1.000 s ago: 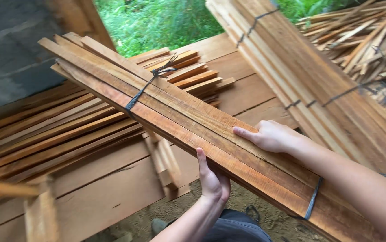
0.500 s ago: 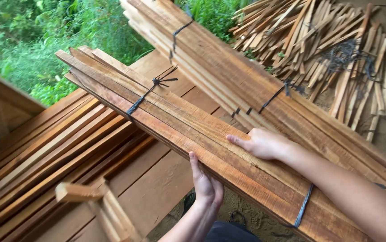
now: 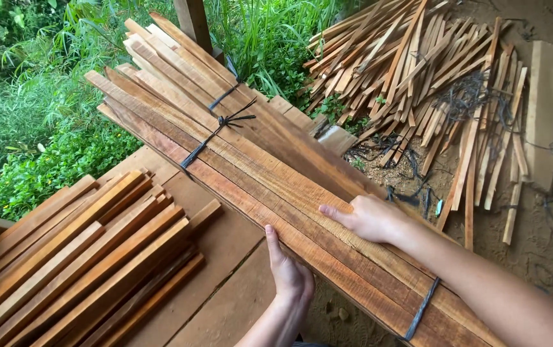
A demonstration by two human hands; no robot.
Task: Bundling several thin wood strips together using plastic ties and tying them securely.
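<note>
The person holds a tied bundle of wooden slats [image 3: 257,167] with both hands. The bundle's long axis runs diagonally, from the upper left over the greenery down to the lower right past the person's forearm. It is bound with dark strapping at two visible places, a far tie [image 3: 215,132] and a near tie [image 3: 421,311]. The left hand [image 3: 289,273] sits against the bundle's near, lower edge, fingers extended and lying along the side face, seemingly supporting it from beneath; how far they curl under cannot be told. The right hand [image 3: 369,218] lies flat on the top face, fingers straight and pointing up the length toward the far end, pressing down rather than closed around anything. Both hands sit between the two ties, nearer the near one, the left slightly lower on the edge. A second tied bundle [image 3: 180,58] lies just beside and beyond the first, roughly parallel. Loose slats [image 3: 83,257] rest on the plank surface [image 3: 238,302] at lower left. A scattered heap of offcut strips [image 3: 430,71] lies on the ground [image 3: 546,218], well apart.
</note>
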